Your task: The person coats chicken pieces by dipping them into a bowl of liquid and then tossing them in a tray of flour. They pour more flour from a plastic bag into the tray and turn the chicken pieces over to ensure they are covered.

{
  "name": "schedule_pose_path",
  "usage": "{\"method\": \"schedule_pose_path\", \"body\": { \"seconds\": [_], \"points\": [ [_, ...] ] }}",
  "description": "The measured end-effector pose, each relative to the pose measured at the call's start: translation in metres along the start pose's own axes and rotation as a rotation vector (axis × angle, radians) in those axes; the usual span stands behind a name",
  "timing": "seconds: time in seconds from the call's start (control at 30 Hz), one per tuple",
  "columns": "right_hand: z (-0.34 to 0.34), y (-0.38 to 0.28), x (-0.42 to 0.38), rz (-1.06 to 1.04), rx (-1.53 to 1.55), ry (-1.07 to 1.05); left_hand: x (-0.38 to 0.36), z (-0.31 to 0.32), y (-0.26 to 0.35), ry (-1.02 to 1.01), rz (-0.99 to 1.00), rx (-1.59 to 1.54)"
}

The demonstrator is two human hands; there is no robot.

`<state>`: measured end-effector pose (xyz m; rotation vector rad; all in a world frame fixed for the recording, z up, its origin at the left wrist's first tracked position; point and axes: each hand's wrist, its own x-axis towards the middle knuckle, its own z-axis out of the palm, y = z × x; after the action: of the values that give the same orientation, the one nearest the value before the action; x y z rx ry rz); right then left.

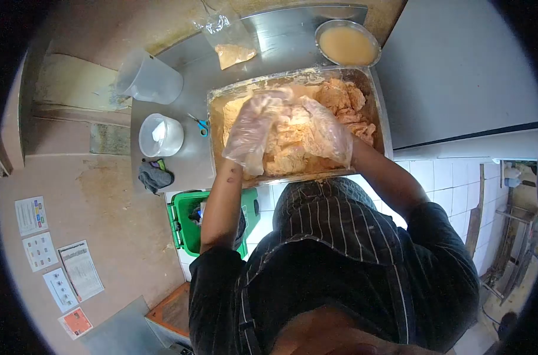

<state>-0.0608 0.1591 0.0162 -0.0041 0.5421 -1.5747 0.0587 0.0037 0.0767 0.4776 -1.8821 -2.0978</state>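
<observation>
A deep metal tray (212, 118) holds orange-tinted flour and coated pieces that look like raw chicken (290, 142). Loose, clear plastic gloves cover both of my hands. My left hand (260, 121) is over the left-middle of the tray, its fingertips smeared by motion near the far side. From the right, my right hand (327, 130) reaches in among the coated pieces, with its fingers mostly hidden by the glove and flour. Whether either hand grips a piece does not show. More moist, coated chicken pieces (343, 100) are heaped in the tray's right end.
Behind the tray stand a bowl of cloudy liquid (347, 46) and a plastic bag of orange powder (233, 53). To the left are blue-handled scissors (202, 126), a white tub (161, 136), a clear container (150, 78) and a dark cloth (155, 176). Below sits a green bin (177, 222).
</observation>
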Motion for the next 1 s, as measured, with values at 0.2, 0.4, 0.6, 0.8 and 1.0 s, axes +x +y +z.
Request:
{"method": "schedule_pose_path", "body": {
  "seconds": [0.2, 0.4, 0.6, 0.8, 1.0],
  "points": [
    [-0.034, -0.016, -0.036, -0.157, -0.266, 0.044, -0.017, -0.058, -0.121, 0.100, 0.053, 0.614],
    [-0.032, -0.036, -0.067, -0.195, 0.049, -0.003, -0.046, -0.017, -0.126, -0.501, -0.101, 1.299],
    [-0.001, -0.046, -0.067, -0.257, 0.028, -0.025, -0.049, -0.030, -0.113, -0.363, -0.138, 0.570],
    [-0.004, -0.033, -0.056, -0.189, -0.153, -0.069, -0.054, -0.019, -0.073, 0.060, -0.284, -0.161],
    [-0.015, 0.001, -0.024, -0.270, -0.618, -0.015, -0.046, -0.026, -0.046, 0.007, -0.045, 0.585]
  ]
}}
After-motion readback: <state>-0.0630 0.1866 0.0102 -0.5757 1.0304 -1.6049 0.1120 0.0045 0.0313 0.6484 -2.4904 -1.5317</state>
